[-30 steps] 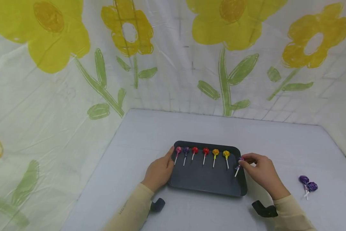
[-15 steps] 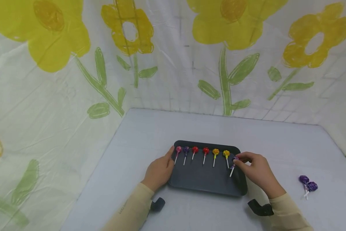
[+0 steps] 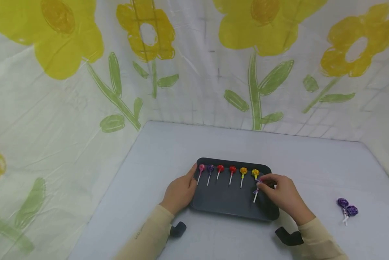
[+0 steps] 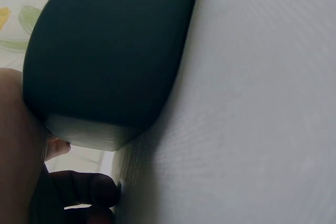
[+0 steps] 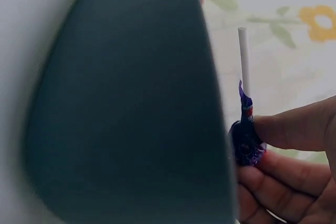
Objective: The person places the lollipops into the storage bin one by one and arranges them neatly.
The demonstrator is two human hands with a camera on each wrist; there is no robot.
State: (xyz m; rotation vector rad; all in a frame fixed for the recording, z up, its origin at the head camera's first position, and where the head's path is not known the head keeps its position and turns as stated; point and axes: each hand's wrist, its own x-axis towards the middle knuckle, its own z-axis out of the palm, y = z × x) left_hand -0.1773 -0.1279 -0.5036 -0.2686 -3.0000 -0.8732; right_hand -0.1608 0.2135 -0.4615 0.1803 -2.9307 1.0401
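My left hand (image 3: pixel 179 193) grips the left edge of a dark grey tray (image 3: pixel 225 204), thumb at the rim. In the left wrist view its fingers (image 4: pixel 86 187) curl beside the tray's outer wall. A purple-wrapped lollipop (image 5: pixel 245 142) is pinched by its head between thumb and fingers of my right hand (image 3: pixel 287 196), over the tray's right part. Its white stick points toward the near side in the head view. Along the tray's far side lie a pink lollipop (image 3: pixel 201 168), a purple one (image 3: pixel 210 168), two red ones (image 3: pixel 232 169) and two yellow ones (image 3: pixel 243 170).
Two purple lollipops (image 3: pixel 347 207) lie with sticks crossed on the white table (image 3: pixel 168 144), right of my right arm. A flower-patterned curtain (image 3: pixel 194 83) hangs behind and to the left of the table. Black straps (image 3: pixel 288 236) sit at both wrists.
My right hand has carried the purple lollipop from the tray's right rim leftward and slightly nearer, to just below the rightmost yellow lollipop. The left hand stays at the tray's left edge.
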